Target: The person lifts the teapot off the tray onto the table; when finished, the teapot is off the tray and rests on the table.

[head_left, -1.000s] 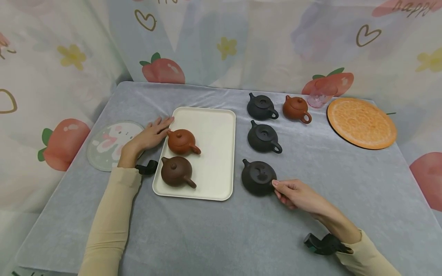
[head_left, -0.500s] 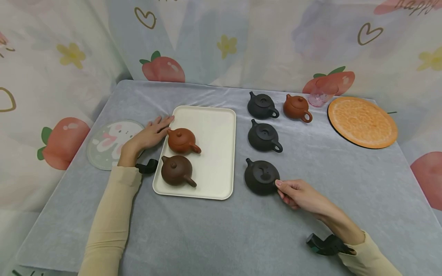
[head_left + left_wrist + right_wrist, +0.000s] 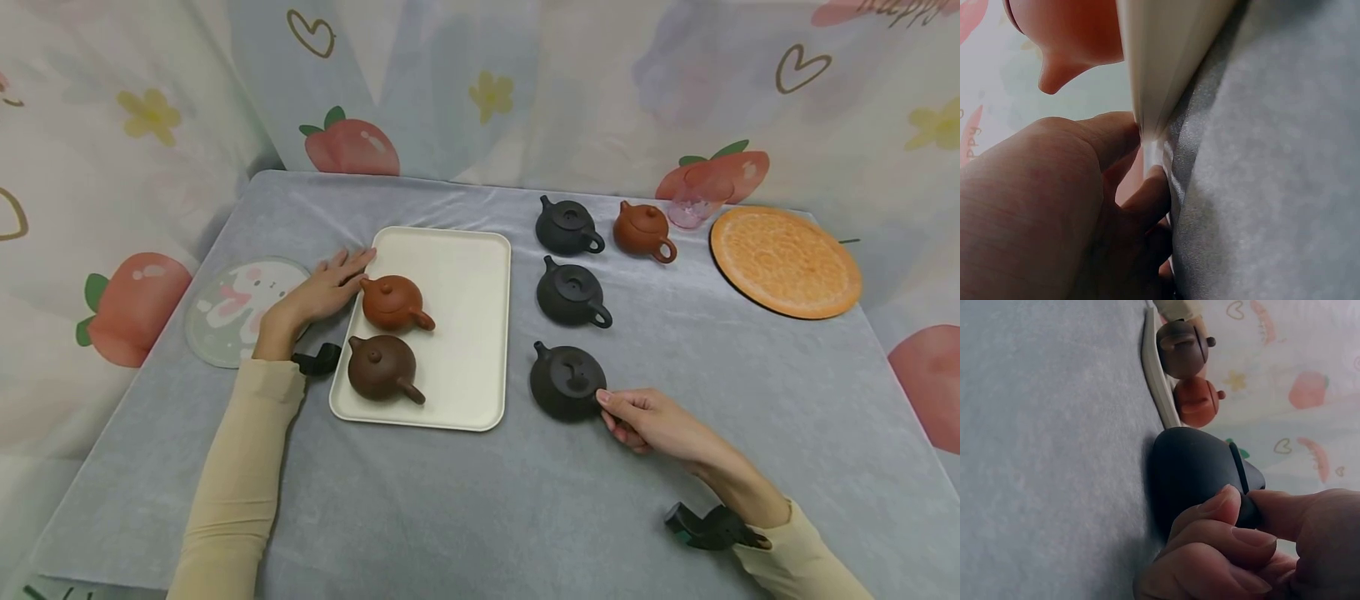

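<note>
A patterned curtain (image 3: 585,92), cut off above, backs my grey-covered bench (image 3: 420,508). The cream tray (image 3: 468,350) lies left of centre; my left hand (image 3: 321,290), fingers extended, touches its left edge. My right hand (image 3: 651,423) pinches the near black teapot (image 3: 564,383), right of the tray, by its handle (image 3: 1249,514), largely hidden. The spout (image 3: 540,351) points far-left, the long axis running near-right; whether the base meets the bench, I cannot tell.
</note>
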`<action>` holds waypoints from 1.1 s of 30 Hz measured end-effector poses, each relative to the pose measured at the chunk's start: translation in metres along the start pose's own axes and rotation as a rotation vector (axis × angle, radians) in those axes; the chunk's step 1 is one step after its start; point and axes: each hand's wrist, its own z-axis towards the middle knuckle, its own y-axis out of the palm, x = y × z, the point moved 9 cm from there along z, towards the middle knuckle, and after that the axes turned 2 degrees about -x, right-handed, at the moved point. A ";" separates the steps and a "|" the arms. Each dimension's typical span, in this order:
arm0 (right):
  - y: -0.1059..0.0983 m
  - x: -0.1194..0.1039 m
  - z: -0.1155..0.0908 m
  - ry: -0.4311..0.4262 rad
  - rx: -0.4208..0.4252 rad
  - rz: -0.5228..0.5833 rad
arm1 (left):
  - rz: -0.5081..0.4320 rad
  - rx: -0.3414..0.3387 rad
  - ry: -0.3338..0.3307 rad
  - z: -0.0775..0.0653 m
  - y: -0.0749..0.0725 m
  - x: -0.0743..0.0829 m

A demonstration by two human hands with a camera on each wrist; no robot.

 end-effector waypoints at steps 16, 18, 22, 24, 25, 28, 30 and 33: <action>-0.009 0.001 -0.005 0.010 0.050 -0.077 | 0.014 0.004 0.017 0.000 -0.001 0.002; -0.011 0.000 -0.007 0.010 0.051 -0.083 | 0.018 0.004 0.017 0.000 -0.002 0.002; -0.015 -0.003 -0.011 0.002 0.051 -0.096 | 0.022 0.001 0.016 0.001 -0.002 0.000; -0.017 -0.004 -0.012 0.006 0.056 -0.101 | 0.024 -0.001 0.014 0.002 -0.001 -0.001; -0.018 -0.004 -0.012 0.014 0.061 -0.103 | 0.026 -0.002 0.013 0.002 -0.001 -0.001; -0.020 -0.005 -0.013 0.032 0.080 -0.109 | 0.031 -0.003 0.013 0.002 0.000 -0.002; -0.022 -0.007 -0.013 0.030 0.092 -0.119 | 0.029 -0.003 0.015 0.002 0.000 -0.002; -0.024 -0.011 -0.013 0.025 0.105 -0.127 | 0.026 0.000 0.019 0.002 0.000 -0.001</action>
